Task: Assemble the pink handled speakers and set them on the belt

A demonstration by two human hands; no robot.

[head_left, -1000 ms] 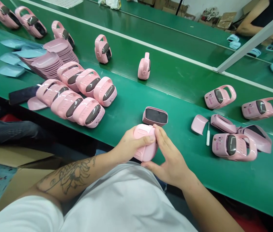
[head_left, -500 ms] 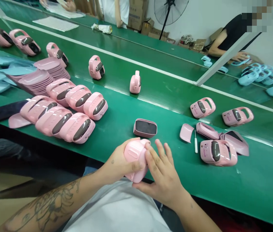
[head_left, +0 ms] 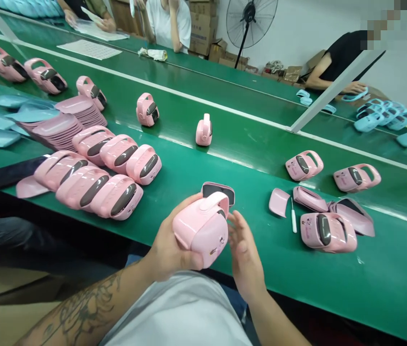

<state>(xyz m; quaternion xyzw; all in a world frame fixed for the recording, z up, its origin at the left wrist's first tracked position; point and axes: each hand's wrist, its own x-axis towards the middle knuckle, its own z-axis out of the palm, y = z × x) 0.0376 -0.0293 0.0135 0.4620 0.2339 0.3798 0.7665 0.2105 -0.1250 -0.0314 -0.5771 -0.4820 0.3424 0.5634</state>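
Observation:
My left hand [head_left: 169,247] grips a pink plastic toy housing [head_left: 201,229] with a handle on top, held just above the near edge of the green belt [head_left: 247,144]. My right hand [head_left: 245,252] is beside it on the right, fingers spread and off the housing. Just behind the housing lies a pink part with a dark panel [head_left: 220,191]. A cluster of finished pink housings [head_left: 98,173] sits to the left. To the right lie more pink housings [head_left: 328,232], a loose pink cover [head_left: 279,202] and a small white tool [head_left: 293,216].
Stacked pink lids [head_left: 62,120] and blue lids [head_left: 5,120] lie at the far left. Single pink housings [head_left: 203,130] stand on the middle belt. Other people work at the far side, near blue housings [head_left: 387,115]. A fan [head_left: 250,19] stands behind.
My left hand turned the pink housing over and lifted it, so its side now faces me. My right hand let go and opened. The camera tilted up slightly.

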